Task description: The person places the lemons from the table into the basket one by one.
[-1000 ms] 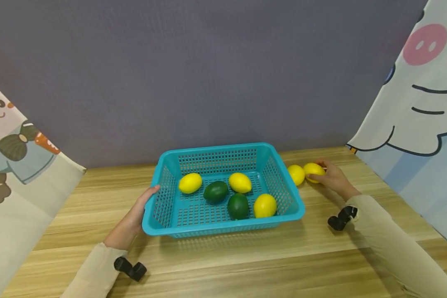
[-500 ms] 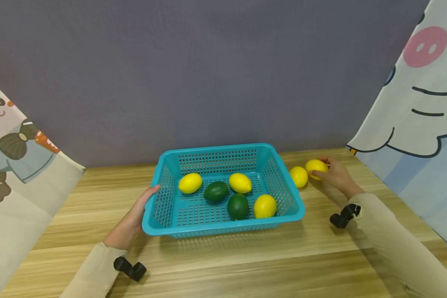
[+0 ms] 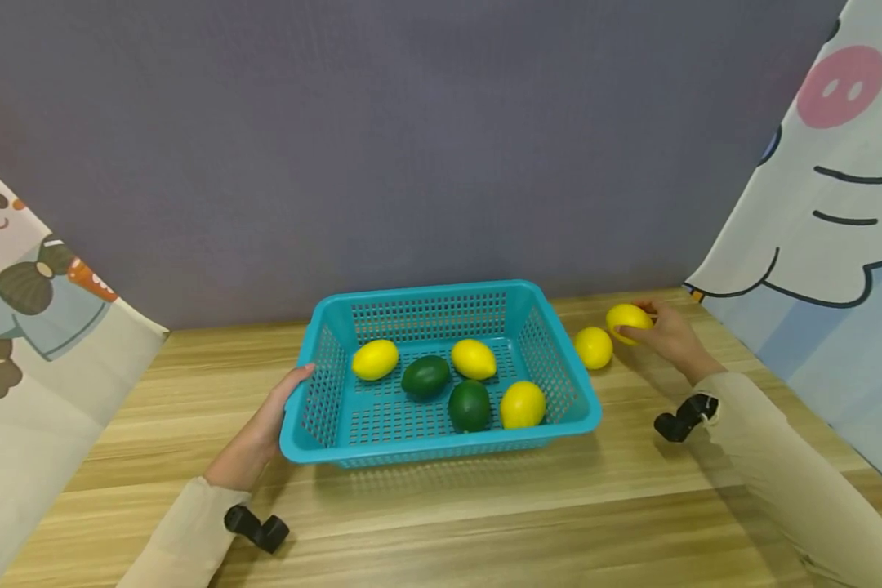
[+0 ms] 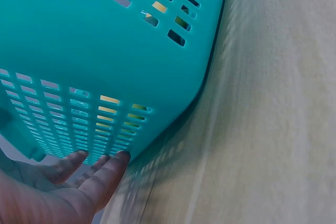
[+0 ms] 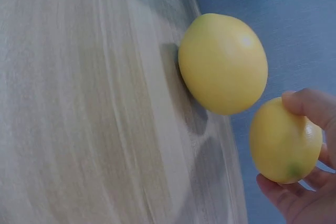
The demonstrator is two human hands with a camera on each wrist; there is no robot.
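My right hand (image 3: 670, 336) holds a yellow lemon (image 3: 627, 323) between thumb and fingers; in the right wrist view that lemon (image 5: 281, 142) is raised off the wood. Just left of it a second, rounder lemon (image 3: 594, 349) lies on the table beside the basket. My left hand (image 3: 265, 420) grips the left side of a turquoise plastic basket (image 3: 441, 448), thumb over the rim. The left wrist view has its fingers (image 4: 105, 182) against the perforated outer wall. Inside the basket lie three lemons (image 3: 376, 360) and two dark green avocados (image 3: 425, 377).
A wood-grain table (image 3: 412, 523) carries everything. Behind it stands a grey fabric wall (image 3: 426, 147). Cartoon-printed cloths hang at the left (image 3: 51, 343) and right (image 3: 838, 212). A black wrist mount (image 3: 685, 418) sits on the right sleeve, another (image 3: 257, 529) on the left.
My right hand has moved slightly right and away from me, lifting its lemon. The other loose lemon has shifted a little right. Left hand and basket stay in place.
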